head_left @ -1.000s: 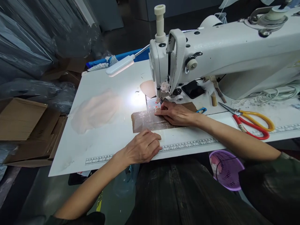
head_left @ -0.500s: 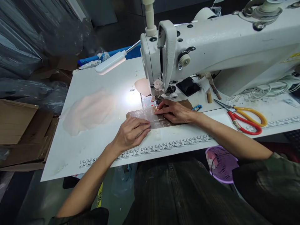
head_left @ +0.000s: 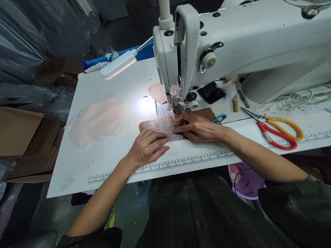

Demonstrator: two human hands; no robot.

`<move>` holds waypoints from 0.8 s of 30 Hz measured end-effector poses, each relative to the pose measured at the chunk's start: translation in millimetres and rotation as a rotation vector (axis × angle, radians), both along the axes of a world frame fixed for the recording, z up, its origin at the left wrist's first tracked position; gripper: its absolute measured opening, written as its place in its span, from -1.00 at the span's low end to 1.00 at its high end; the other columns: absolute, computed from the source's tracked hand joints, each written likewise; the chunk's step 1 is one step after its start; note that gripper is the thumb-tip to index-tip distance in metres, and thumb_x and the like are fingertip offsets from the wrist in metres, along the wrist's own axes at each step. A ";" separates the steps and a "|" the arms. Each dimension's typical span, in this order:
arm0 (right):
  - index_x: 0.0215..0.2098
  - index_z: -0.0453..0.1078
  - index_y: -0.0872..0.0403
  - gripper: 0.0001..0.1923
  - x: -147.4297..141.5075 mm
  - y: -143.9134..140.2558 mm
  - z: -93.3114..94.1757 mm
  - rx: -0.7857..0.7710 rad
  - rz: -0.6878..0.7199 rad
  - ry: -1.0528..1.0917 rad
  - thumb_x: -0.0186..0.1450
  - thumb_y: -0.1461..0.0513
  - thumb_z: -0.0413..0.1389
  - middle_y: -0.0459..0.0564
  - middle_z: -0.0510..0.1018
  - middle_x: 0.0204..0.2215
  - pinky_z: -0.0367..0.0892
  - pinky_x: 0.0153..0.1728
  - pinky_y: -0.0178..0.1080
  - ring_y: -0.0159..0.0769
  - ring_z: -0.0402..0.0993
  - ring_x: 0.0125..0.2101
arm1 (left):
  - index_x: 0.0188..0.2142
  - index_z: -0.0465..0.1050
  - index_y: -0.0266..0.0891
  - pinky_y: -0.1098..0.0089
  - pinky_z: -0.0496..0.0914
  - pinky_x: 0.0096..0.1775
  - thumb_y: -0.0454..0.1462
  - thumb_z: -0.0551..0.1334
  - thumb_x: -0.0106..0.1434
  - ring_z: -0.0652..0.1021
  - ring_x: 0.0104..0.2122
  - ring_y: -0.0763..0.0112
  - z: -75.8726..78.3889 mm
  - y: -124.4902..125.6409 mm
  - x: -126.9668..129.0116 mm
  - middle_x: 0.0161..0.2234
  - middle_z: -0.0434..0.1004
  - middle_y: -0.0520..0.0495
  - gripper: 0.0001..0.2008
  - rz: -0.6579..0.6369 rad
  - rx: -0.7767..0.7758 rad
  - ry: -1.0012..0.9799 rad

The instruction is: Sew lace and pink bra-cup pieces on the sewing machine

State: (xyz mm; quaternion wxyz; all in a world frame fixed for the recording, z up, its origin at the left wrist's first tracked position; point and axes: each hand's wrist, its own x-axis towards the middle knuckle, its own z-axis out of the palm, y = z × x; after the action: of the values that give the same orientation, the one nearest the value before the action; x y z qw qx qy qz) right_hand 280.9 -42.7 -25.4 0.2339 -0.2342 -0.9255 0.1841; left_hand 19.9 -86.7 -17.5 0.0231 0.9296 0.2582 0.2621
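Both hands lie flat and open, gripping nothing: the right hand (head_left: 199, 129) presses the brown piece (head_left: 165, 127) at 6 o'clock of the needle (head_left: 176, 107), the left hand (head_left: 146, 148) its near edge. The right fingertips (head_left: 178, 121) are close, so the needle could prick them.

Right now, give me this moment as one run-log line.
left hand: flat on brown piece | right hand: pressing it near presser foot | sewing machine | scissors at right

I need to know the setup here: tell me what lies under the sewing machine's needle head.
Under the sewing machine head lies a brown, tape-covered sheet, pressed flat by the left hand and right hand. The needle and presser foot are largely hidden behind the right hand's fingers.
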 end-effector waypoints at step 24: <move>-0.07 0.52 0.08 -0.68 -5.6 -7.5 -3.5 0.065 -0.142 -0.002 0.31 0.32 -0.01 0.13 0.42 -0.16 0.44 -0.13 -0.08 -0.19 0.37 -0.15 | 0.02 0.44 -0.35 0.12 0.27 -0.23 -0.10 -0.03 0.44 0.46 -0.21 0.12 9.3 67.1 24.6 0.07 0.47 -0.27 -0.57 0.128 0.111 0.506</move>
State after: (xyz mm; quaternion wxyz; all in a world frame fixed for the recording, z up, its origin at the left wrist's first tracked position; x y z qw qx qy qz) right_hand 275.4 -50.2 -28.9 0.2531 -0.2918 -0.9122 0.1365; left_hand 44.6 -19.6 -8.2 -0.1098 0.9472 0.2992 0.0359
